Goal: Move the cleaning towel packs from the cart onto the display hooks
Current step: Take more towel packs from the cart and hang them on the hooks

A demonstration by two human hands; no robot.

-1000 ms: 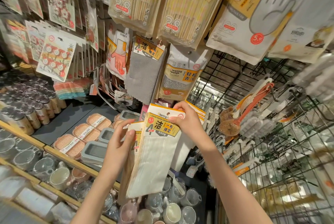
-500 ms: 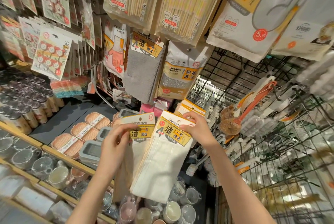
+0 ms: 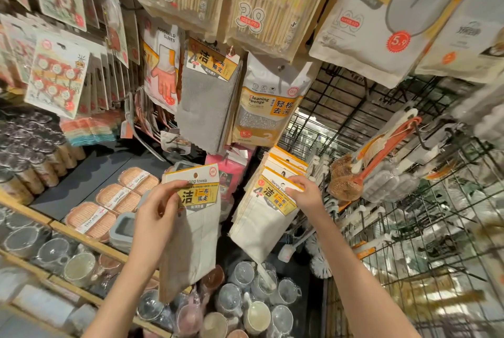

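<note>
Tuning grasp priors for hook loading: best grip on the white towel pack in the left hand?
Grip the stiff header card of the white towel pack, coming from its left edge as the left hand does. The cloth below hangs limp, and a side grip leaves the hang hole at top centre uncovered.

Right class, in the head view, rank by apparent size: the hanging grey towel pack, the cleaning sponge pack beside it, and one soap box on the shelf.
1. Grey towel pack
2. Cleaning sponge pack, only slightly smaller, so this ranking is unsure
3. Soap box, clearly smallest, though distance from the camera differs
</note>
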